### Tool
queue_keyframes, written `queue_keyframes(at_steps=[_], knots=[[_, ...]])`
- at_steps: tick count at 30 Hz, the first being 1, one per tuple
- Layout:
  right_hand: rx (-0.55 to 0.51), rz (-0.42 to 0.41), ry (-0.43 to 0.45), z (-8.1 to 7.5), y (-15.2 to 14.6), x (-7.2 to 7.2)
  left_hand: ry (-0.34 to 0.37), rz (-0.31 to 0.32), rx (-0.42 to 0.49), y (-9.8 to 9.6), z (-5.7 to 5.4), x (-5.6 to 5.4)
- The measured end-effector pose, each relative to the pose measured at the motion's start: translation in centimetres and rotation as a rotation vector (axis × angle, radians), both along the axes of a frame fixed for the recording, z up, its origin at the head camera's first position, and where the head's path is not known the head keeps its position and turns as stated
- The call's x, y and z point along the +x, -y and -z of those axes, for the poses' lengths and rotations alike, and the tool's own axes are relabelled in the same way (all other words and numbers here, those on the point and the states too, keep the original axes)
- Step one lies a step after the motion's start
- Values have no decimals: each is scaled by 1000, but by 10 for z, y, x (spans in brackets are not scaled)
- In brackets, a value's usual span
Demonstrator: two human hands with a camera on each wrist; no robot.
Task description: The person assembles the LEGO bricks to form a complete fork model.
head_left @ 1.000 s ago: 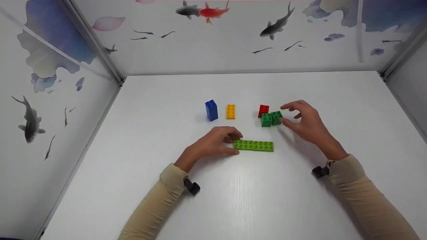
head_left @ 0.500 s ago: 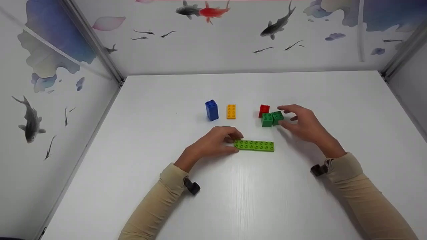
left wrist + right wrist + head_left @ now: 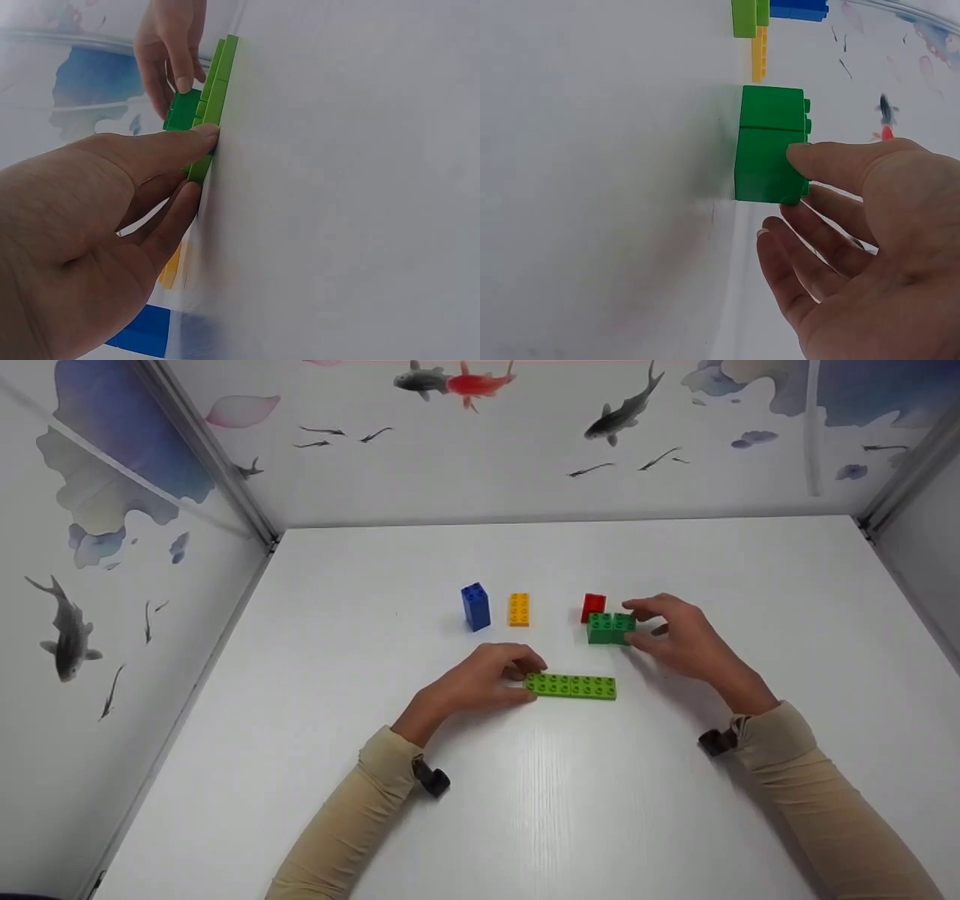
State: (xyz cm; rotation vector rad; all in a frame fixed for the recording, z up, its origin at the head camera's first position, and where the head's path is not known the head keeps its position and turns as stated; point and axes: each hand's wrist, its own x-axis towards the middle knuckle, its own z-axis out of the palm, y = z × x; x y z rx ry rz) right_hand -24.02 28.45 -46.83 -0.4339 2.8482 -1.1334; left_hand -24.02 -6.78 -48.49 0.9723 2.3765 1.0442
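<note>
Two lime-green building plates (image 3: 571,687) lie end to end in a row on the table. My left hand (image 3: 484,679) pinches the row's left end, thumb on the near edge and fingers on the far edge. Farther back on the right, my right hand (image 3: 679,637) holds the right one of two dark green bricks (image 3: 622,620), its thumb on the near face. In the right wrist view the thumb presses on that green brick (image 3: 769,169); the fingertips behind it are partly hidden. The other green brick (image 3: 599,632) stands flush against its left side.
A red brick (image 3: 593,606) stands just behind the green bricks. To the left are a flat yellow plate (image 3: 519,610) and a tall blue block (image 3: 475,609). White patterned walls (image 3: 525,487) border the table's back and left.
The right hand has moved slightly left and closed in on the right green brick. That brick has turned and shifted into line with the other green brick. The left hand stays put.
</note>
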Motion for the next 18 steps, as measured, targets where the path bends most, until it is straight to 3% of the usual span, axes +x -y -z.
queue_keyframes(at_steps=[9, 18], knots=[[11, 2, 13, 0, -3, 2, 11, -4, -2, 0, -1, 0], [5, -19, -14, -2, -3, 12, 22, -12, 1, 0, -1, 0]])
